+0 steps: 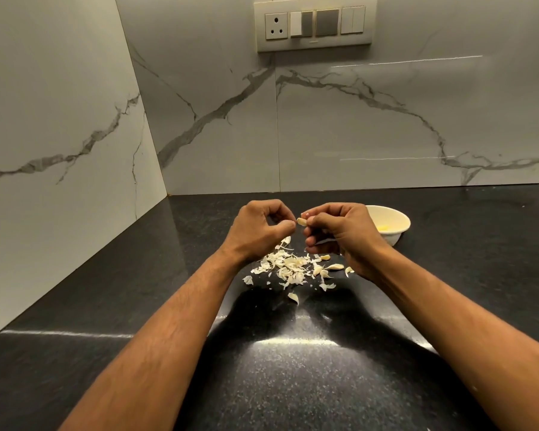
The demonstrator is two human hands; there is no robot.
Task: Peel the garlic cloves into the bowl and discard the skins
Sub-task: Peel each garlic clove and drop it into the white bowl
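Partway through, by the look of it. Right hand (343,234) pinches a garlic clove (301,221) at its fingertips, held above the counter (293,384); left hand (262,228) has thumb and forefinger pinched together right at the clove's tip, likely pulling skin, though whether it grips any I cannot tell. White bowl (395,220) sits just behind the right hand with something yellowish inside, probably peeled cloves. Skins (285,265) lie scattered below the hands, not discarded yet. A few cloves (335,266) lie beside the pile, seemingly unpeeled.
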